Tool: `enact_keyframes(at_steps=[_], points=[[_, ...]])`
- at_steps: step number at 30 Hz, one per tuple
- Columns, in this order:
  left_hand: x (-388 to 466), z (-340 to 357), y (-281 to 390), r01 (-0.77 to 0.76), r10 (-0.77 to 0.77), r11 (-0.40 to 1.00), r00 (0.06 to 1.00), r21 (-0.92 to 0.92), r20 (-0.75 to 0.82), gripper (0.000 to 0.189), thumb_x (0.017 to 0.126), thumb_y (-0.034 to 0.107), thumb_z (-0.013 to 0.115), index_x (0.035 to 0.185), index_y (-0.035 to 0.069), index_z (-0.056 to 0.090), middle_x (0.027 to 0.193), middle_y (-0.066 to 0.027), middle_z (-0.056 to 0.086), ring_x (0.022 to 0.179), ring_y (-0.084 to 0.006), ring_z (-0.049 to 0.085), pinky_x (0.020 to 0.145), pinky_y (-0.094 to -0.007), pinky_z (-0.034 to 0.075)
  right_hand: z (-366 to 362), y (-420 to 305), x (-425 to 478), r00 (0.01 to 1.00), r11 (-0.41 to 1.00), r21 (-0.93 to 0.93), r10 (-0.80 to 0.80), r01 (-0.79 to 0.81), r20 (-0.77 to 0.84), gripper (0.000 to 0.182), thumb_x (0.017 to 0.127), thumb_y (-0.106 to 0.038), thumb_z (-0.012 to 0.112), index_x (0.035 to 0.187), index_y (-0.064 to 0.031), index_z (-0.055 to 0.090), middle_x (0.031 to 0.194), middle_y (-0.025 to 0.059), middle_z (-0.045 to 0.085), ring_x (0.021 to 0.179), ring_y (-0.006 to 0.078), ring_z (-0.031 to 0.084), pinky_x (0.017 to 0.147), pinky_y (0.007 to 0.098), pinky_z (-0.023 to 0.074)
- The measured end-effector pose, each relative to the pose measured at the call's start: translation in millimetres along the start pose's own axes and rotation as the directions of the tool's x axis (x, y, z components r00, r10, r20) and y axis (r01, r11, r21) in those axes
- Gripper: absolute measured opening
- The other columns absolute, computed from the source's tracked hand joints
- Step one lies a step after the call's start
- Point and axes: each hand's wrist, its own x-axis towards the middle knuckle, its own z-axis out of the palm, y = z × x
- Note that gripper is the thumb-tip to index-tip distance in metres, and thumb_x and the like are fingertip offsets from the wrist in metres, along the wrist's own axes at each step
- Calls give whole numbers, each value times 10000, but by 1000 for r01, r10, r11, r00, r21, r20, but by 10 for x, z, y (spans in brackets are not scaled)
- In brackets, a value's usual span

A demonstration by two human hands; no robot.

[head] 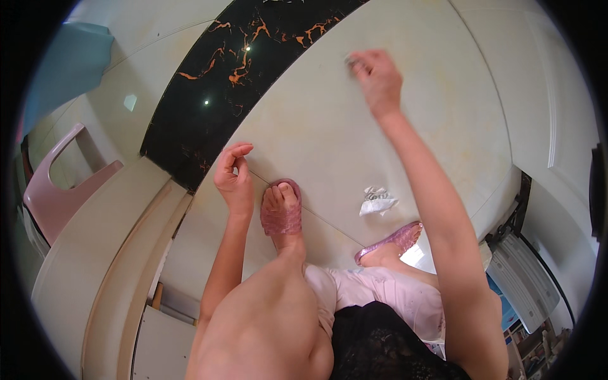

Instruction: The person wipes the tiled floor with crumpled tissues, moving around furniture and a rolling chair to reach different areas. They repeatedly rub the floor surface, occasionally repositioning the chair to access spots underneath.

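Observation:
My right hand (pixel 382 83) reaches out low over the pale tiled floor (pixel 332 123). It is closed on a small crumpled thing (pixel 355 61), whitish and dark, too blurred to name exactly. My left hand (pixel 235 178) hangs beside my slippered foot, fingers loosely bent and the thumb apart from them, with nothing in it. A crumpled white plastic wrapper (pixel 377 201) bearing print lies on the tiles between my feet and my right forearm.
Pink glittery slippers (pixel 287 216) are on my feet. A black marble threshold strip (pixel 213 71) with orange veins crosses the floor. At left are a pink plastic stool (pixel 61 185) and a door frame (pixel 109 266); at right, a white panel (pixel 546 90) and a grey case-like object (pixel 522 280).

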Motion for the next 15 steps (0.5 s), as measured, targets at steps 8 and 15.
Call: enact_keyframes(at_steps=[8, 15], points=[[-35, 109, 41, -10, 12, 1000, 999, -30, 52, 228, 850, -133, 480, 889, 11, 653, 934, -42, 660, 822, -121, 604, 694, -224, 456, -45, -246, -136, 983, 993, 115, -38, 17, 179, 131, 785, -99, 665, 914, -119, 675, 907, 44, 606, 811, 230, 602, 717, 352, 518], [-20, 120, 66, -22, 24, 999, 999, -30, 42, 227, 851, -133, 484, 882, 13, 655, 933, -48, 661, 822, -127, 606, 689, -227, 456, 247, -353, -97, 941, 948, 56, -317, 313, 117, 106, 788, -132, 664, 893, -138, 658, 907, 30, 606, 827, 215, 601, 693, 348, 523]])
